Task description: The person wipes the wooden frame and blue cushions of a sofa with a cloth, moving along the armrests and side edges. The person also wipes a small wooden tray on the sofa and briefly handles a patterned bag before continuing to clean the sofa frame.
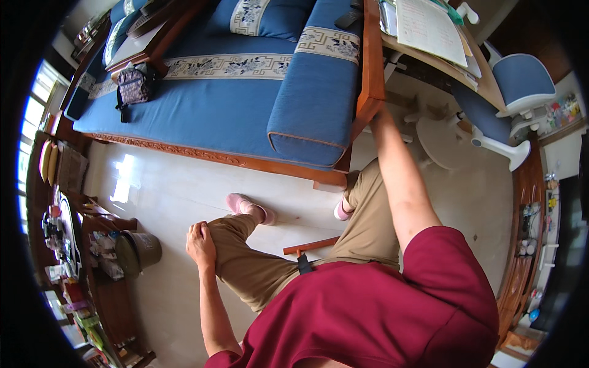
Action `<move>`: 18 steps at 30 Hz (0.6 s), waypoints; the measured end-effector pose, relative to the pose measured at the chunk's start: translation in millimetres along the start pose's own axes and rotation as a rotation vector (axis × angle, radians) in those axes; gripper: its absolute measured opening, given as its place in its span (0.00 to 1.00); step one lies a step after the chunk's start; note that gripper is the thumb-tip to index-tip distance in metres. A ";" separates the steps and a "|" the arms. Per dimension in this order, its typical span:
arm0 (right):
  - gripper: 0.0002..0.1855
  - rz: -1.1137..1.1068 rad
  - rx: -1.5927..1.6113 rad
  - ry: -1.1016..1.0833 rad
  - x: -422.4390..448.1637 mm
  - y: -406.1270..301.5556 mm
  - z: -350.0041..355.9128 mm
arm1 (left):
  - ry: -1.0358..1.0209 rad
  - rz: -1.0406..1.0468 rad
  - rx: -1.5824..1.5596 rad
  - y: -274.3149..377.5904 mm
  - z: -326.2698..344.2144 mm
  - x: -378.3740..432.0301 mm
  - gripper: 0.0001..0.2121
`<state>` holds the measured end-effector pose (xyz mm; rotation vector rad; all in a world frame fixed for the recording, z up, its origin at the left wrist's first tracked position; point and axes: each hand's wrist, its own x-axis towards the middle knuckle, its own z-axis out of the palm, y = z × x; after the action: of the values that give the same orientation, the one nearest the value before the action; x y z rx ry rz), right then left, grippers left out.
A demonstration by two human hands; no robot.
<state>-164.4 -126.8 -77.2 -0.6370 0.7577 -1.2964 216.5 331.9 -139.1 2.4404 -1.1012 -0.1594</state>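
My left hand [201,244] rests on the knee of my brown trousers [239,257], with its fingers bent over the cloth and no object visible in it. On the other side, my right arm reaches forward to the wooden end frame [372,87] of a sofa. The right hand is hidden at or behind that frame, so its hold cannot be seen. Beside the frame lies a blue armrest cushion [313,101] with a patterned band. A small patterned bag [134,85] stands on the blue seat cushion [198,110].
A desk [487,78] with papers [432,32] stands at the upper right, near a blue and white chair [522,76]. A bin [138,253] is by the cluttered shelf at left. Part of a wooden seat [310,245] shows between my legs. A wooden cabinet [520,271] runs along the right.
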 end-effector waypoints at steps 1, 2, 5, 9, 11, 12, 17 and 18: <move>0.26 -0.003 -0.019 0.022 -1.7 14.4 -4.2 | -0.008 0.005 0.006 1.0 0.8 2.8 0.13; 0.27 -0.008 -0.046 0.039 -5.6 27.7 -10.1 | 0.004 0.024 0.031 -1.3 4.4 4.8 0.13; 0.28 0.006 -0.098 0.102 -34.0 62.5 -20.2 | -0.018 -0.015 0.069 0.1 2.9 4.7 0.12; 0.29 -0.072 -0.152 0.107 -51.5 53.2 -11.6 | -0.051 -0.008 0.106 2.1 1.8 4.7 0.12; 0.30 -0.205 -0.220 0.074 -9.7 46.2 -22.3 | -0.065 0.004 0.120 12.4 4.1 9.6 0.12; 0.30 -0.287 -0.257 0.053 18.7 44.2 -33.3 | -0.077 0.008 0.124 18.5 5.0 13.9 0.12; 0.25 -0.417 -0.458 -0.007 143.1 48.3 -51.8 | -0.104 0.011 0.135 27.5 8.2 21.7 0.11; 0.25 -0.388 -0.499 -0.040 150.6 53.3 -55.5 | -0.101 0.011 0.130 28.4 8.2 22.7 0.11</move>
<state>-161.1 -266.1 -173.0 -1.2555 0.9661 -1.4458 210.1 295.9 -131.8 2.5653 -1.2029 -0.2159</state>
